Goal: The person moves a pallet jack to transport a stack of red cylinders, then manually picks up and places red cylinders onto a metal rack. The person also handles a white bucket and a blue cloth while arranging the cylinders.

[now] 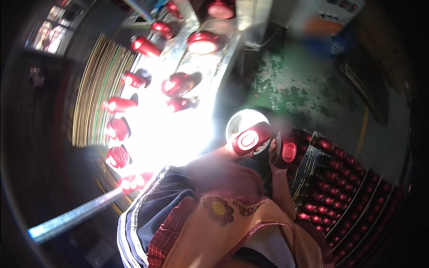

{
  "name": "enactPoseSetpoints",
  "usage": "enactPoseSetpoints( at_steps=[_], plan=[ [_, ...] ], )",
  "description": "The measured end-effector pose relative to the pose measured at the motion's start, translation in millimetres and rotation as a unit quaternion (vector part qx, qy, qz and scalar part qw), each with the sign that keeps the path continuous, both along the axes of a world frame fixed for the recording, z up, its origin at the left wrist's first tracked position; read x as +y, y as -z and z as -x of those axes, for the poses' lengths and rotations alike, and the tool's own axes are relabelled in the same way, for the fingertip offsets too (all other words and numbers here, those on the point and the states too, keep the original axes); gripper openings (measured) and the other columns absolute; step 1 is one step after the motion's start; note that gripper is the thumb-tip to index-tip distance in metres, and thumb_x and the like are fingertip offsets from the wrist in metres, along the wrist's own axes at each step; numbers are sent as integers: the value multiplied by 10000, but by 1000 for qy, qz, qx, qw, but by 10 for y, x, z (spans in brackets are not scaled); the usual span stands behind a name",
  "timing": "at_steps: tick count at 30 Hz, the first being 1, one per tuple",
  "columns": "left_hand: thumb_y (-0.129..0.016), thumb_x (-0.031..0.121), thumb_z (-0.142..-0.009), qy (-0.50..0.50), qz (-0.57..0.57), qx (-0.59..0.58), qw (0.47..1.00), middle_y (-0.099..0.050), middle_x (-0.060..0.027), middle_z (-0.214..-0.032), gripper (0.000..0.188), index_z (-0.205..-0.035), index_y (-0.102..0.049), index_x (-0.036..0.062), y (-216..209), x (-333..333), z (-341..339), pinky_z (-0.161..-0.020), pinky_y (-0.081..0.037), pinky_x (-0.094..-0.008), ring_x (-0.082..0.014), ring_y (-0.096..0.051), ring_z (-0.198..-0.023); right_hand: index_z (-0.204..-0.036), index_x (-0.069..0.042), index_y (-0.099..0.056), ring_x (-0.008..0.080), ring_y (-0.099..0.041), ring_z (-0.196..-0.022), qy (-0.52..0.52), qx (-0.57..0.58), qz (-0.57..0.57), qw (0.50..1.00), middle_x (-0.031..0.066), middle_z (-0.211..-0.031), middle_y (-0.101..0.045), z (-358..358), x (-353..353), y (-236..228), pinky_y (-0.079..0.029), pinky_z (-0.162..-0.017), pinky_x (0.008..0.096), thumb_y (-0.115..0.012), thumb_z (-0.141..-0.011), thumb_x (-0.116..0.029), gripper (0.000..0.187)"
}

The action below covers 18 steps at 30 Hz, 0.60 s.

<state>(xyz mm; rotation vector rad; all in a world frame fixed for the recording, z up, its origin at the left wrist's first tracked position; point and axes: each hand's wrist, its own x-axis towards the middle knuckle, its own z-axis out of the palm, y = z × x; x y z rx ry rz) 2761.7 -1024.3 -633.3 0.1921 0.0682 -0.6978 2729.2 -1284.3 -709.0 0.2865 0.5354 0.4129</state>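
My left hand is closed round a shiny red metal bottle, whose base with pale rings faces up toward me. Just to its right, my right hand grips a second red bottle, also base-up, with darker rings. The two bottles are close together but look apart. Under the left one shows the rim of a round white container; its inside is mostly hidden. Parts of both hands' fingers are behind the bottles.
On the left, a glaring bright table carries several red bottles, some lying down. A stack of cardboard sheets stands beyond it. At lower right are divided trays packed with red bottles. A pale bar juts out at lower left.
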Motion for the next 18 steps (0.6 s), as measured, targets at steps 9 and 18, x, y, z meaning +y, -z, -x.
enactPoseSetpoints(
  at_steps=[9, 18],
  plan=[
    [-443, 413, -968, 25, 363, 283, 887, -275, -263, -1495, 666, -1497, -233, 68, 12, 2, -51, -802, -528, -583, -470, -568, -1089, -1329, -97, -508, 354, -542, -1188, -74, -99, -108, 986, 197, -1273, -564, -583, 470, -139, -518, -759, 417, -555, -911, -449, 548],
    [-472, 465, -949, -78, 246, 194, 946, -409, -263, -1405, 689, -1465, -299, 42, 43, -192, 1, -837, -519, -456, -419, -578, -1058, -1366, -194, -503, 341, -492, -1203, -101, -90, -194, 971, 80, -1341, -532, -730, 409, -82, -512, -801, 404, -658, -834, -468, 619]
  ],
)
